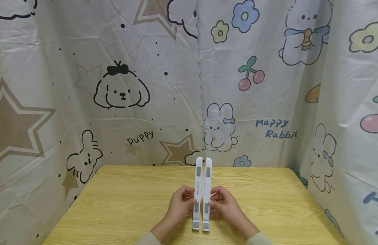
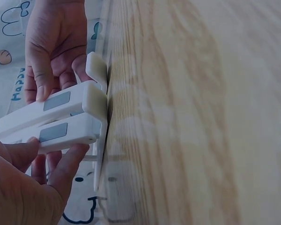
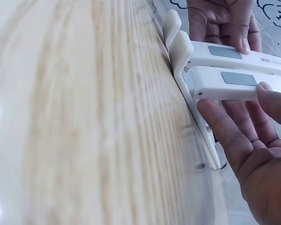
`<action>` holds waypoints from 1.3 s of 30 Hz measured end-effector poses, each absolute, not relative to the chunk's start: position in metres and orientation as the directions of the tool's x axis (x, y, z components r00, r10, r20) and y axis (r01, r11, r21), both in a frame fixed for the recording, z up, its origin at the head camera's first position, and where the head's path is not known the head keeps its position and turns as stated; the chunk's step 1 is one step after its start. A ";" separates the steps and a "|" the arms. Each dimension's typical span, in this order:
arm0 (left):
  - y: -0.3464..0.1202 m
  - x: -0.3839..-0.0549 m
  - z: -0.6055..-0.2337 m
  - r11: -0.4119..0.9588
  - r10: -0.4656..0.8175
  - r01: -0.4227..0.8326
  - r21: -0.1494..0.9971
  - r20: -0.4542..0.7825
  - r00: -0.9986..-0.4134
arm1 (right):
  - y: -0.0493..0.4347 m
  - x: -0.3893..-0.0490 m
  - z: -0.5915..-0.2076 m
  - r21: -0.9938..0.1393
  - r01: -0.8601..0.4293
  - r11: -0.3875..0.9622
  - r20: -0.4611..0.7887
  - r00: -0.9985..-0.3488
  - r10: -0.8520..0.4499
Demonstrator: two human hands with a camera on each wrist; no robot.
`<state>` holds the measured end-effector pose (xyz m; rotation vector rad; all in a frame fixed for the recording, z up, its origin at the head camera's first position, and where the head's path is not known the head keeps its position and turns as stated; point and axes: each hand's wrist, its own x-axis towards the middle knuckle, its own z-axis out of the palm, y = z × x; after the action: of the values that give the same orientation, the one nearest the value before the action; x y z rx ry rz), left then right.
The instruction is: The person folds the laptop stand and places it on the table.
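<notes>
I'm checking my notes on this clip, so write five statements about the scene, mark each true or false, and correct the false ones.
1. The left hand and right hand each hold one of two white bars. True.
2. The bars cross in an X. False: they run side by side with a narrow gap.
3. Grey pads show on both bars. True.
4. The tabletop is plain black. False: the table has yellowish wood grain.
5. In the head view, the word "puppy" is left of "Happy Rabbit". True.
</notes>
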<state>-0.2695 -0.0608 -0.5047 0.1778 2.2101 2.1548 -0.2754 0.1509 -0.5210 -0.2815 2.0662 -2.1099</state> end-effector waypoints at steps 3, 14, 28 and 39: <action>-0.060 -0.270 -0.504 0.025 0.123 0.066 0.997 0.063 -0.990 | 0.150 -0.276 -0.521 -1.000 -0.017 -0.023 0.022 -0.967 -0.254; -0.061 -0.272 -0.507 0.036 0.145 0.094 0.995 0.088 -0.986 | 0.144 -0.276 -0.525 -0.999 -0.037 -0.029 0.043 -0.968 -0.246; -0.059 -0.271 -0.500 0.081 0.141 0.128 0.989 0.116 -0.983 | 0.136 -0.276 -0.520 -0.997 -0.073 -0.012 0.074 -0.976 -0.207; -0.055 -0.263 -0.485 0.360 0.190 0.160 0.919 0.095 -0.977 | 0.159 -0.286 -0.500 -0.909 -0.242 0.339 0.146 -0.948 -0.284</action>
<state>-0.2630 -0.0555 -0.4848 0.3300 2.5678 1.7313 -0.2860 0.1589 -0.5002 -0.4989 2.5392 -1.7130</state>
